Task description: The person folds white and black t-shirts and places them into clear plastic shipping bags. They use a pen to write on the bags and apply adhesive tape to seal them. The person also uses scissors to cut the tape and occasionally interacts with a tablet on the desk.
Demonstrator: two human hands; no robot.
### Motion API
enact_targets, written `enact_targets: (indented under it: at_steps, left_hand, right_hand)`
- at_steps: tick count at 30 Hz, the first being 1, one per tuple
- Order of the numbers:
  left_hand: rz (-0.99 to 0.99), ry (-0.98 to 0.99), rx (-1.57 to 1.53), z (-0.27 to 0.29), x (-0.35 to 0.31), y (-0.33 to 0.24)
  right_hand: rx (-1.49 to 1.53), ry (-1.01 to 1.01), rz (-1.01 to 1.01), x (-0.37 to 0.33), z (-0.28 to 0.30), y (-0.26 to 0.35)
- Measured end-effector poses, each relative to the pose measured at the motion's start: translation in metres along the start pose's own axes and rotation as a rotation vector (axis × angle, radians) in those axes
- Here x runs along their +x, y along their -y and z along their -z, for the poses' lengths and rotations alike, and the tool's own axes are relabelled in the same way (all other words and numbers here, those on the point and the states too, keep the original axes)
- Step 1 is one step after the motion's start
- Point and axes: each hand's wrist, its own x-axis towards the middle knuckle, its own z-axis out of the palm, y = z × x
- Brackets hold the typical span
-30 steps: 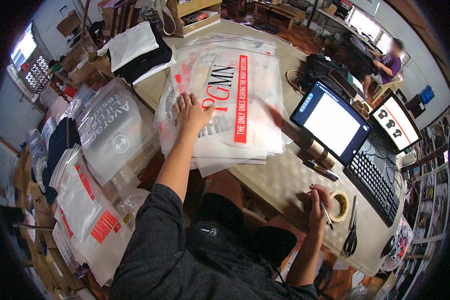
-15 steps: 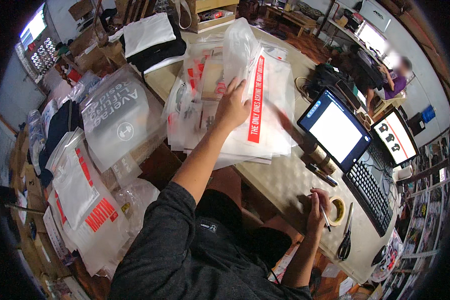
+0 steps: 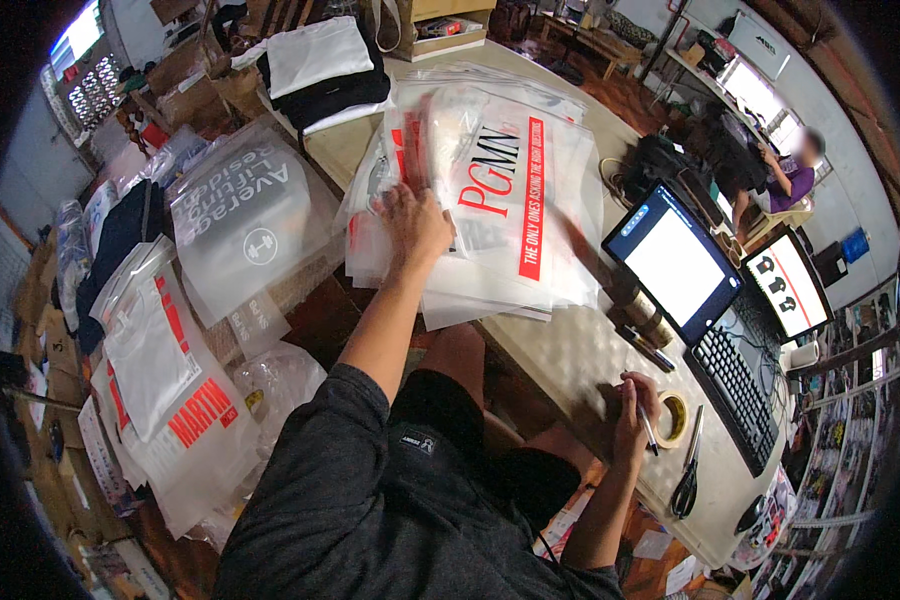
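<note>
Cluttered workroom all around, lit at far left by a window. Below that, at left, loose red-printed bags; higher up, a bag with white lettering. Next, on the table, folded shirts, then right beside them a stack of clear bags. Resting on the stack's left part, left hand, fingers spread and bent; cannot tell whether pinching an edge. To the right of those fingers, most of the stack, with a red banner on top, long axis pointing almost straight away from the body. Well apart, by the near edge, right hand, closed on a pen; much farther from the stack than the left. Rightward still, tape, scissors, tablet, keyboard, screen.
</note>
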Motion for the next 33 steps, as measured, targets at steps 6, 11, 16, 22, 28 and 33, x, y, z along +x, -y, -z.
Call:
enact_targets:
  at_steps: [6, 11, 16, 22, 28, 33]
  left_hand:
    - [-0.126, 0.023, -0.387, 0.002, -0.012, -0.061]
    - [-0.348, -0.174, -0.496, 0.000, -0.035, -0.109]
    - [-0.472, -0.116, -0.482, -0.001, -0.049, -0.119]
    - [-0.537, -0.010, -0.893, -0.011, -0.039, -0.101]
    - [0.112, -0.158, -0.280, -0.013, -0.004, -0.020]
    - [0.118, -0.067, -0.029, -0.024, -0.009, 0.002]
  right_hand:
    - [-0.070, -0.003, 0.020, 0.002, 0.002, -0.009]
    - [-0.083, -0.006, 0.053, 0.002, 0.002, -0.009]
    - [-0.111, -0.008, 0.041, 0.001, 0.002, -0.011]
    - [-0.079, -0.025, 0.027, 0.000, -0.003, -0.003]
    - [-0.045, -0.016, 0.025, 0.000, 0.000, -0.010]
    - [-0.046, -0.014, 0.058, 0.000, -0.003, -0.005]
